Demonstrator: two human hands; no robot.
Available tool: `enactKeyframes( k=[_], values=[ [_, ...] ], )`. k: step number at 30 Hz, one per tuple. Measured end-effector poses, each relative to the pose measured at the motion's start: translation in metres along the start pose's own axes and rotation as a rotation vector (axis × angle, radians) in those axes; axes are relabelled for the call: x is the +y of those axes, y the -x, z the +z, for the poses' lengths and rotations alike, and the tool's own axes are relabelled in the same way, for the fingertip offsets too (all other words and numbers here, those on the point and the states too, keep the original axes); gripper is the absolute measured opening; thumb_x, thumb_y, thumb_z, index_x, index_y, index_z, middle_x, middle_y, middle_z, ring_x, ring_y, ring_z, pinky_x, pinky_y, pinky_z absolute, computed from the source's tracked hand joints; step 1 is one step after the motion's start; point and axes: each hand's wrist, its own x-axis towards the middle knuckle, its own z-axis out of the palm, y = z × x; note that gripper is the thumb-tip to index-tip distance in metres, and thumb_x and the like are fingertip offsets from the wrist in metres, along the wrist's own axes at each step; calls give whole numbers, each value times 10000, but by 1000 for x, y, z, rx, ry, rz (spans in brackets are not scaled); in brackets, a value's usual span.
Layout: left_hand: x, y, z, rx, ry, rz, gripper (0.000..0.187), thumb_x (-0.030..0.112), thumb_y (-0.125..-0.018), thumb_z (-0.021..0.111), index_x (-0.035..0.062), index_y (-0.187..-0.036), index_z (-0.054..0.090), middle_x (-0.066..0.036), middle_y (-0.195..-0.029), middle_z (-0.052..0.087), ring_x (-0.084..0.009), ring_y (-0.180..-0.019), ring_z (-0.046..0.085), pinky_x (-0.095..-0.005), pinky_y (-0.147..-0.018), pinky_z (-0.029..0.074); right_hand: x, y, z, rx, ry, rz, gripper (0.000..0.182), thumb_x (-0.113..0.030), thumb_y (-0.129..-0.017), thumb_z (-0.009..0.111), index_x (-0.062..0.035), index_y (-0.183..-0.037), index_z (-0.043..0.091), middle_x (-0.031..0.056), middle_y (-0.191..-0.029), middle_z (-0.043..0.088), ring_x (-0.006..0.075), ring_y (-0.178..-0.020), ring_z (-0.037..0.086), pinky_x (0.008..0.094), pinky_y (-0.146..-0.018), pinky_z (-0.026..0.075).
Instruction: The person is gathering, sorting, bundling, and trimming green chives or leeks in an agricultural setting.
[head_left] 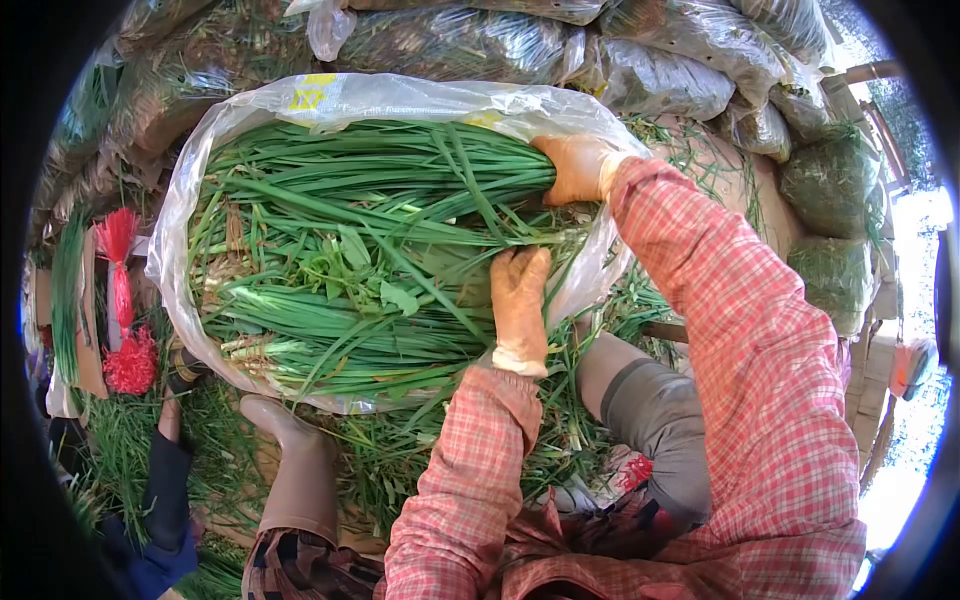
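A large clear plastic bag [172,240] lies open, filled with layers of long green garlic chives [370,165], some with pale root ends toward the left. My right hand [575,170], in an orange-brown glove, is closed on the right end of the upper bundle by the bag's rim. Below it, my left hand [520,300], gloved alike, has its fingers curled over stalks at the right side of the heap; its fingertips are partly hidden. A broad-leaved green sprig [345,262] rests on the chives in the middle.
Filled plastic sacks [450,45] are stacked along the back, with more green sacks [832,190] at the right. Red plastic twine [122,270] hangs at the left. Loose green leaves [400,450] litter the floor around my boot [300,470]. Another person's arm [168,470] reaches in at lower left.
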Motion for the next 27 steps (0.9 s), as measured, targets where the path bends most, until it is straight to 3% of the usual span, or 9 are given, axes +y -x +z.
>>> enactKeyframes(
  k=[6, 10, 13, 18, 19, 21, 23, 24, 27],
  values=[
    [14, -3, 24, -98, 307, 112, 365, 223, -832, 578, 32, -1108, 434, -49, -1044, 507, -172, -955, 480, -325, -881, 376, -10, 18, -17, -227, -399, -4, 514, -210, -588, 698, -16, -1040, 550, 125, -873, 630, 177, -824, 590, 279, -745, 445],
    [5, -12, 17, 51, 239, 60, 359, 252, -806, 612, 35, -1055, 470, -39, -977, 536, -150, -855, 499, -320, -821, 399, -22, 32, 35, 150, -156, 44, 614, -194, -625, 667, -34, -1169, 434, 205, -1007, 571, 339, -992, 523, 372, -841, 407],
    [17, -20, 13, 121, 99, -47, 276, 244, -804, 614, 36, -959, 521, -33, -895, 559, -144, -826, 500, -297, -763, 401, -27, 38, 42, 186, -128, 100, 588, -167, -625, 659, -48, -1155, 432, 186, -1040, 561, 331, -997, 523, 371, -851, 413],
    [49, 20, 29, 71, 1, -100, 219, 260, -844, 556, 43, -838, 533, -17, -528, 380, -168, -503, 463, -321, -574, 429, -60, 73, 13, 302, 162, 23, 234, -75, -718, 538, -6, -924, 450, 184, -806, 600, 340, -734, 605, 408, -608, 484],
    [64, 39, 30, -15, -63, -198, 323, 322, -861, 520, 31, -1002, 521, -62, -722, 530, -194, -708, 552, -338, -711, 453, -73, 84, 9, 275, 203, -1, 208, -97, -746, 496, -3, -924, 446, 182, -769, 600, 326, -696, 612, 402, -553, 484],
    [54, 60, 24, -152, 84, -149, 531, 412, -843, 515, 55, -1221, 403, -85, -1101, 519, -206, -1024, 497, -348, -883, 399, -105, 112, 9, 124, 76, -7, 262, -136, -756, 481, 16, -966, 441, 161, -778, 603, 303, -669, 613, 367, -542, 484],
    [65, 77, 16, -250, 203, -213, 693, 467, -809, 535, 101, -1332, 263, -55, -1335, 333, -197, -1207, 341, -349, -977, 316, -117, 122, 38, 162, 58, -39, 410, -124, -707, 526, 8, -1075, 403, 184, -847, 568, 330, -739, 582, 400, -610, 456],
    [62, 77, 3, -158, 259, -351, 671, 439, -788, 582, 116, -1307, 305, -64, -1284, 387, -213, -1175, 375, -361, -965, 330, -117, 122, 58, 88, 198, -109, 615, -183, -700, 552, 41, -1223, 318, 201, -949, 547, 324, -826, 560, 383, -702, 443],
    [47, 70, -17, -59, 275, -333, 634, 385, -765, 627, 111, -1269, 356, -70, -1247, 417, -228, -1145, 401, -373, -965, 331, -113, 132, 58, 91, 149, -257, 787, -252, -668, 601, 57, -1292, 234, 208, -1014, 528, 315, -900, 532, 377, -778, 417]
  ],
)
